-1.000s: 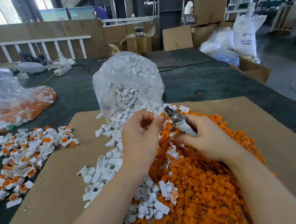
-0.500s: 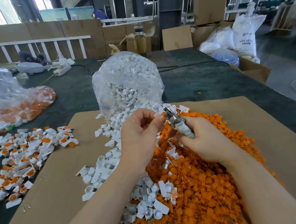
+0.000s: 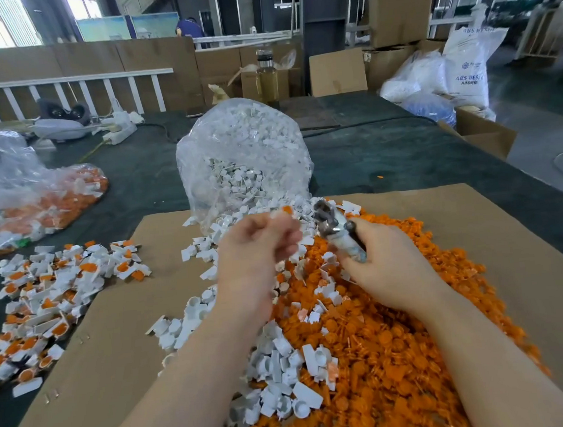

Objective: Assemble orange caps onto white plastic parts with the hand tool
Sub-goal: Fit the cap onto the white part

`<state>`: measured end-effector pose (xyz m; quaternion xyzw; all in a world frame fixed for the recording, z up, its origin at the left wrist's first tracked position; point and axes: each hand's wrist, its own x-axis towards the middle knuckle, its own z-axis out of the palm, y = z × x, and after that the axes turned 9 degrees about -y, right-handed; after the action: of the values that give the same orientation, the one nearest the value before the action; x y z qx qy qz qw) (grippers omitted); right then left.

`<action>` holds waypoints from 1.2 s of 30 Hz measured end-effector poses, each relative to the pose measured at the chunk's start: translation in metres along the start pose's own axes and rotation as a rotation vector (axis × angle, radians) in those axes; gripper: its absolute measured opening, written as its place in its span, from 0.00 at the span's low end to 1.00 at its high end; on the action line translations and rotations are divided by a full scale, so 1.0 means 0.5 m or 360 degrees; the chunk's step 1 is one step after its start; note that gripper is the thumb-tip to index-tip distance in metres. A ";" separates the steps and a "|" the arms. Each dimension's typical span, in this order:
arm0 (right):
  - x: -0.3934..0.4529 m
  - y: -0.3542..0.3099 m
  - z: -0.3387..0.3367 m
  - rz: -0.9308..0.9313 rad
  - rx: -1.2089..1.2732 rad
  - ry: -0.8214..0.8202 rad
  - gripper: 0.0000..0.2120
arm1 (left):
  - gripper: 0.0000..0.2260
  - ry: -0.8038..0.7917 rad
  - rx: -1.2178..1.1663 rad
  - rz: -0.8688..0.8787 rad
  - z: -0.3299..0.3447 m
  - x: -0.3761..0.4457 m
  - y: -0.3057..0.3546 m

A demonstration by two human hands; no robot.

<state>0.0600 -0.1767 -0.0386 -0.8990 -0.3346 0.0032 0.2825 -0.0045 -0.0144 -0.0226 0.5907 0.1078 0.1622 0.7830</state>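
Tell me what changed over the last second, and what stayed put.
The left hand has drawn leftward off the metal hand tool, opening a gap, blurred with motion; its fingertips pinch something white and orange. The right hand keeps its grip on the tool, same place, tip up. The orange cap heap, loose white plastic parts, clear bag of white parts and finished pile are unchanged.

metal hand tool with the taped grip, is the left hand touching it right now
Apart. The head view shows a strip of white parts between the blurred left hand and the metal hand tool, gripped by the right hand.
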 end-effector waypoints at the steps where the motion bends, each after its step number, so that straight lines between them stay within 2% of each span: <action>1: 0.001 0.003 0.001 0.0036 -0.0035 0.0065 0.07 | 0.04 0.0127 -0.0218 -0.0077 -0.015 0.007 0.008; 3: 0.005 0.012 0.001 0.0160 -0.0115 0.0186 0.09 | 0.07 0.0438 -0.0658 -0.0204 -0.057 0.027 0.029; 5: 0.008 0.023 0.000 0.0314 -0.0219 0.0280 0.06 | 0.09 0.0710 -0.0973 -0.0255 -0.107 0.049 0.043; 9: 0.011 0.034 -0.002 0.0545 -0.0334 0.0355 0.03 | 0.13 0.1012 -0.1282 -0.0201 -0.191 0.080 0.046; 13: 0.009 0.034 -0.005 0.0721 -0.0403 0.0209 0.08 | 0.18 0.1209 -0.1543 0.0001 -0.224 0.074 0.060; 15: 0.007 0.034 -0.004 0.0747 -0.0448 0.0127 0.10 | 0.20 0.1228 -0.1683 0.0118 -0.228 0.066 0.066; 18: 0.006 0.032 0.000 0.0746 -0.0521 0.0060 0.10 | 0.18 0.1231 -0.1628 0.0118 -0.226 0.063 0.071; 20: 0.007 0.031 0.004 0.0728 -0.0539 0.0047 0.10 | 0.10 0.1164 -0.1428 0.0002 -0.218 0.069 0.073; 22: 0.010 0.028 0.008 0.0693 -0.0575 0.0051 0.09 | 0.06 0.0934 -0.1092 -0.0158 -0.202 0.077 0.066; 25: 0.013 0.026 0.015 0.0672 -0.0630 0.0077 0.07 | 0.01 0.0440 -0.0193 -0.0293 -0.167 0.078 0.048; 29: 0.015 0.028 0.016 0.0653 -0.0660 0.0069 0.10 | 0.03 -0.0177 0.1101 -0.0213 -0.122 0.055 0.025; 31: 0.017 0.030 0.018 0.0633 -0.0653 0.0029 0.09 | 0.05 -0.0355 0.1385 -0.0231 -0.110 0.048 0.014; 36: 0.018 0.033 0.022 0.0651 -0.0579 -0.0021 0.07 | 0.11 -0.0629 0.1797 -0.0378 -0.099 0.043 0.005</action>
<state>0.0748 -0.1758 -0.0547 -0.9838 -0.1430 0.0059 0.1075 -0.0028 0.0385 -0.0334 0.9175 0.0951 -0.1212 0.3668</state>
